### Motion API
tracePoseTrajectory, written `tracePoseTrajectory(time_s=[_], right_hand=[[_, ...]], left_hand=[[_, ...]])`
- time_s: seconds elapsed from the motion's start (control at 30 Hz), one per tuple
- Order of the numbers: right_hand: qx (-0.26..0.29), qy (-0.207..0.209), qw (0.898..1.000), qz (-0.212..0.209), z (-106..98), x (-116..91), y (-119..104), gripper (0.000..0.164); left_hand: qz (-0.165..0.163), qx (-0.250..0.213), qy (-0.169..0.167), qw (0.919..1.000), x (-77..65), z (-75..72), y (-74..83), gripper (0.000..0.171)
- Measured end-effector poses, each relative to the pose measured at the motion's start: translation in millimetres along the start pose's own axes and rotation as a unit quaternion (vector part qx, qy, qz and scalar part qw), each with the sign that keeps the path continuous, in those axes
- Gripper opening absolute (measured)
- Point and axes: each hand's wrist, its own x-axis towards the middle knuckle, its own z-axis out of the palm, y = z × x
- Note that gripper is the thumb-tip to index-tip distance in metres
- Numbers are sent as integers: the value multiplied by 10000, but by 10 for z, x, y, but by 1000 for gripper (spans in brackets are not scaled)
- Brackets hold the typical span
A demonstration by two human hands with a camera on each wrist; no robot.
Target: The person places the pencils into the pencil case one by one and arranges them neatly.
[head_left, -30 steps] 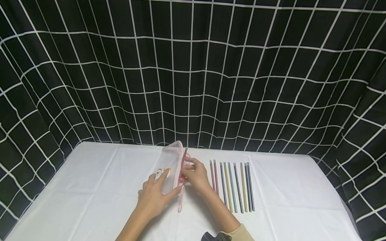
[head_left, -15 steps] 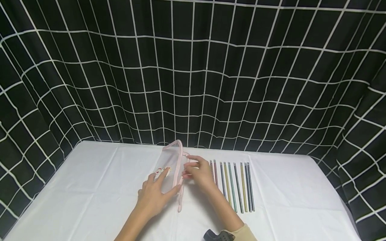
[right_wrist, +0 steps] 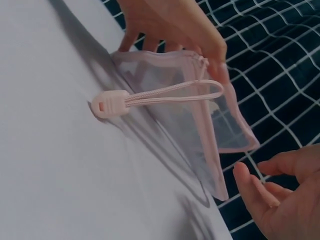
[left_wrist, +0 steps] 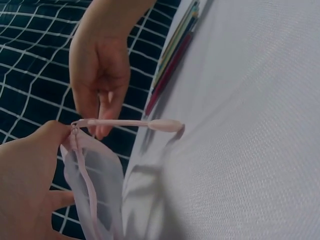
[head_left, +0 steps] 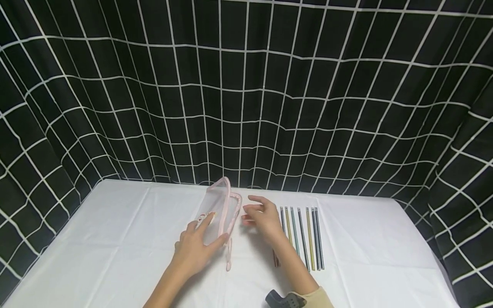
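A see-through mesh zip pouch (head_left: 215,205) with pink edging stands on the white table, its mouth gaping to the right. My left hand (head_left: 194,250) grips it, the thumb at the zip end and the fingers spread along the printed side. From that end hangs a pink pull loop (right_wrist: 172,95). My right hand (head_left: 263,218) is just right of the mouth, apart from it, fingers loosely bent and holding nothing. Several slim pencils (head_left: 310,239) lie side by side to its right; the reddish ones are mostly hidden under the right hand and forearm. The pouch's contents cannot be made out.
A white cloth (head_left: 96,256) with fold creases covers the table. Behind its far edge and at both sides hangs a black curtain (head_left: 254,107) with white grid lines. A dark device (head_left: 285,299) sits on the right wrist by a beige sleeve (head_left: 317,297).
A reddish pencil my right hand held at the pouch's mouth has gone out of sight there. That hand has since let go and drawn back to the right, while the left hand stays on the pouch.
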Motion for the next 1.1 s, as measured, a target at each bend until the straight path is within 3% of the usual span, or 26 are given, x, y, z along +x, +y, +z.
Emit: tracePoseTrajectory(time_s=[0.57,1.1], right_hand=[[-367,306,9988,134,-293,-53,-15,45],[-1121,663,9915,-32,-530,-102,77,45]], left_hand=[[46,521,-169,9985,-10,42,44,70],[81,754,-207,9969,-7,84,16,71]])
